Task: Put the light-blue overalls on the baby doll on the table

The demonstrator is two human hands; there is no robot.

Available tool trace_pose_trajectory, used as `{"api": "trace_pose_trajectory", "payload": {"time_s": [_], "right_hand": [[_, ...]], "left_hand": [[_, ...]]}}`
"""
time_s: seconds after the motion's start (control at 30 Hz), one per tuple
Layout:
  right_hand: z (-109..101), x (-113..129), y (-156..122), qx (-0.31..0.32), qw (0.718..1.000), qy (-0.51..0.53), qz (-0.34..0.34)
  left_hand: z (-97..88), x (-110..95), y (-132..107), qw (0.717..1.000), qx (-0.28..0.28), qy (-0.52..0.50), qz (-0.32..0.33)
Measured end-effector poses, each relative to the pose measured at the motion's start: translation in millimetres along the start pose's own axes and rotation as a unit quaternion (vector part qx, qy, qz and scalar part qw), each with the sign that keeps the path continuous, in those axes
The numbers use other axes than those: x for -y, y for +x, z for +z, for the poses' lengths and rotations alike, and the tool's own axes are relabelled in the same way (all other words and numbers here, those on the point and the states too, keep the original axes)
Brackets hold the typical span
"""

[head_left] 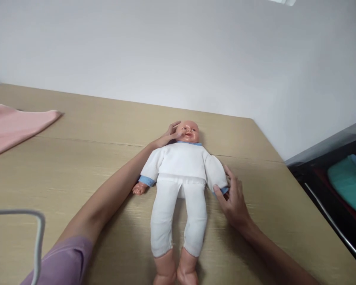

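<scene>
A baby doll in a white top with blue cuffs and white trousers lies on its back on the wooden table, head toward the wall. My left hand rests beside the doll's head, fingers stretched out and touching its cheek and shoulder. My right hand is at the doll's far sleeve, thumb and fingers closed around the blue cuff. The doll's other bare hand lies on the table next to my left forearm.
A folded pink cloth lies at the table's far left. A white cable loops at the near left edge. To the right, below the table edge, a dark shelf holds a teal cloth.
</scene>
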State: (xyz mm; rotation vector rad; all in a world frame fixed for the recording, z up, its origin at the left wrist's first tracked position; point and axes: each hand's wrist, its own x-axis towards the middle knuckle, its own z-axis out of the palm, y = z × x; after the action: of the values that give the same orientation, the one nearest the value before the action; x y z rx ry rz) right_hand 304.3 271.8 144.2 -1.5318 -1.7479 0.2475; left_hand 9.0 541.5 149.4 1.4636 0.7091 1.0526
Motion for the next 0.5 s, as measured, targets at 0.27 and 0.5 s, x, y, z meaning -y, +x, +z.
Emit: {"api": "trace_pose_trajectory", "payload": {"time_s": [0.27, 0.5], "right_hand": [[-25.8, 31.1, -9.9, -0.096, 0.97, -0.013, -0.225], [-17.7, 25.7, -5.1, 0.05, 0.965, -0.064, -0.25]], "left_hand": [[33.7, -89.2, -57.0, 0.953, -0.137, 0.196, 0.189], [234.5, -119.4, -173.9, 0.908, 0.33, 0.164, 0.198]]}}
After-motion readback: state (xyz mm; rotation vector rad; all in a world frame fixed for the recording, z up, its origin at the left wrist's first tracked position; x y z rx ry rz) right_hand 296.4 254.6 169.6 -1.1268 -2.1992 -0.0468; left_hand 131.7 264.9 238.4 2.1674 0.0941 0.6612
